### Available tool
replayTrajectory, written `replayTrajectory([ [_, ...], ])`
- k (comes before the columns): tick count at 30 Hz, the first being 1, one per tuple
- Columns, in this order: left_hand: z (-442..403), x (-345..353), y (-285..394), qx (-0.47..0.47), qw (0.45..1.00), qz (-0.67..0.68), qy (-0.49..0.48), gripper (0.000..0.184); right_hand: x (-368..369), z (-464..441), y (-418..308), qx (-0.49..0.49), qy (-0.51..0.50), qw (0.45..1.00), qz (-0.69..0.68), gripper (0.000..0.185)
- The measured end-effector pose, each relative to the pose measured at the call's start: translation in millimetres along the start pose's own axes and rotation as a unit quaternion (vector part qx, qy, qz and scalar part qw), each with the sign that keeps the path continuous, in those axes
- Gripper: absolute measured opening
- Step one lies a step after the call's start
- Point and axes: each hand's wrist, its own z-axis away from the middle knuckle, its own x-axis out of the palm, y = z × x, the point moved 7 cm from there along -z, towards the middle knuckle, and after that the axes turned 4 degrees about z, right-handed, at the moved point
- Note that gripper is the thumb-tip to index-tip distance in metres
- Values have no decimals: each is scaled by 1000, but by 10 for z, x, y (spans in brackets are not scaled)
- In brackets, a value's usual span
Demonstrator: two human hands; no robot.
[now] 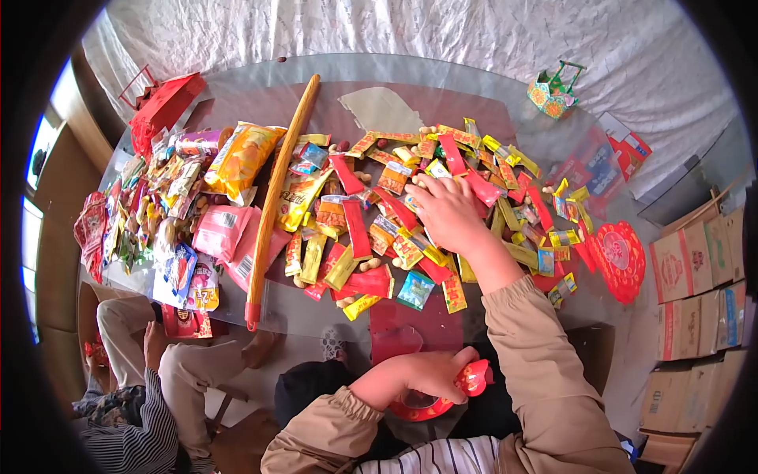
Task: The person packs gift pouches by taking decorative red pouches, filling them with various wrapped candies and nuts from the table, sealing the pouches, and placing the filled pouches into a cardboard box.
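My left hand (pixel 414 374) is closed around a red bag (pixel 474 378) with gold print, held low in front of my lap below the table edge. A round, dark window with a red rim shows beneath that hand. Over the heap of wrapped snacks my right hand (pixel 452 215) reaches palm down, its fingers spread and resting among the packets. Near its fingertips lie a yellow-and-white packet (pixel 436 169) and a red stick packet (pixel 452 154). Red, gold and yellow wrapped sweets and loose peanuts surround it. What lies under the palm is hidden.
A wooden stick (pixel 283 186) divides the heap from more snacks and a large orange bag (pixel 246 160). Red packaging (pixel 618 261) lies at the right edge, a green basket (pixel 556 92) at the back. Another person (pixel 138 395) sits lower left; cartons (pixel 695 316) stand right.
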Motion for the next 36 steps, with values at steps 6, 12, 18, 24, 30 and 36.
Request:
replayTrajectory([
  [6, 204, 40, 125, 33, 994, 102, -12, 88, -68, -6, 7, -3, 15, 1000, 0, 32],
  [12, 300, 47, -122, 172, 961, 200, 79, 93, -473, 274, 29, 57, 55, 989, -124, 31],
  [18, 826, -210, -92, 252, 840, 464, 129, 93, -817, 901, -206, 67, 35, 756, -650, 18],
  [24, 939, -299, -237, 249, 816, 503, 141, 100, -1053, 1162, -674, -18, -15, 840, -543, 20],
  [30, 828, -314, -271, 207, 833, 498, 122, 107, -824, 1165, -568, -14, -38, 821, -569, 18],
  [36, 692, -375, -178, 194, 830, 516, 87, 105, -793, 1255, -487, -83, -142, 818, -552, 20],
])
